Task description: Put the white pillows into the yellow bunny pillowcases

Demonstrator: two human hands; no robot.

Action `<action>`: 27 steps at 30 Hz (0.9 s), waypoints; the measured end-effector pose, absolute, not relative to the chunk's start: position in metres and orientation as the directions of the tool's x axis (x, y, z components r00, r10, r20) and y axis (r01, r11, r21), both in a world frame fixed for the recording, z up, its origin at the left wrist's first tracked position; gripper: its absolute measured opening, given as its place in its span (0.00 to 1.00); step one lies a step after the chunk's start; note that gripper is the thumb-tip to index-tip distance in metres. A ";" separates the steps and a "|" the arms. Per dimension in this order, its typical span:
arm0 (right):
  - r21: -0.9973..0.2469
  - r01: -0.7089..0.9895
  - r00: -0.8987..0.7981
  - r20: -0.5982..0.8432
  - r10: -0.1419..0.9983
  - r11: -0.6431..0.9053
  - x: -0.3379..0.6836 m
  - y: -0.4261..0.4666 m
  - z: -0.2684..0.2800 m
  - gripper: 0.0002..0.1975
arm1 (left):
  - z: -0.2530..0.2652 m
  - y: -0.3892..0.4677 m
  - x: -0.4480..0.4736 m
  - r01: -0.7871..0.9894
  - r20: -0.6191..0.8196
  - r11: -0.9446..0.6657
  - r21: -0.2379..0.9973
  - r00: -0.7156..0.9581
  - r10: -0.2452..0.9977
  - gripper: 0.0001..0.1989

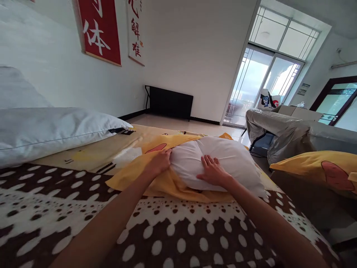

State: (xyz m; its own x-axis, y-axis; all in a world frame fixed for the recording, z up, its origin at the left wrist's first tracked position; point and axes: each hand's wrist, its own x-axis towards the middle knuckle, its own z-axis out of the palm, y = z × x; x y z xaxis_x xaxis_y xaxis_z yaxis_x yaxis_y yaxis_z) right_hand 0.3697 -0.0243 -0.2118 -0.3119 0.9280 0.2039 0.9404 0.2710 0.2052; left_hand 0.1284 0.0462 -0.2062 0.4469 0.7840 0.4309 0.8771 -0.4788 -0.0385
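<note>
A white pillow (237, 160) lies on the bed, its left end tucked inside a yellow pillowcase (131, 173) and its right end bare. My left hand (160, 163) is closed on the pillowcase's edge, where the cloth meets the pillow; its fingertips are partly hidden. Spread over the middle of the white pillow, my right hand (214, 171) presses on it with open fingers. Some of the yellow cloth is bunched beneath the pillow and along its near side. A reddish oval print shows on the case beyond my left hand.
Under everything is a brown blanket with white spots (167, 230) over a pale yellow sheet (92, 152). Another white pillow (55, 128) rests at left. To the right are a yellow pillow (312, 163) and plastic-covered furniture (287, 126). A black panel (170, 102) leans by the far wall.
</note>
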 end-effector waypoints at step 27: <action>-0.034 0.940 -0.284 0.469 0.836 0.338 0.352 0.005 -0.187 0.11 | -0.175 -0.033 0.208 0.623 0.423 -0.778 -0.075 0.727 0.541 0.15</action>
State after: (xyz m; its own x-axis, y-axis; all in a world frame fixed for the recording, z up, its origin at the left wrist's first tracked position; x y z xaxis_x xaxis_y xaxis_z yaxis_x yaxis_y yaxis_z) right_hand 0.3518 0.0046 -0.1867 -0.2836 0.8363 0.4692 0.9405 0.3381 -0.0342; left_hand 0.2084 -0.0325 -0.1751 0.7267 0.5409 0.4235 0.6233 -0.7784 -0.0753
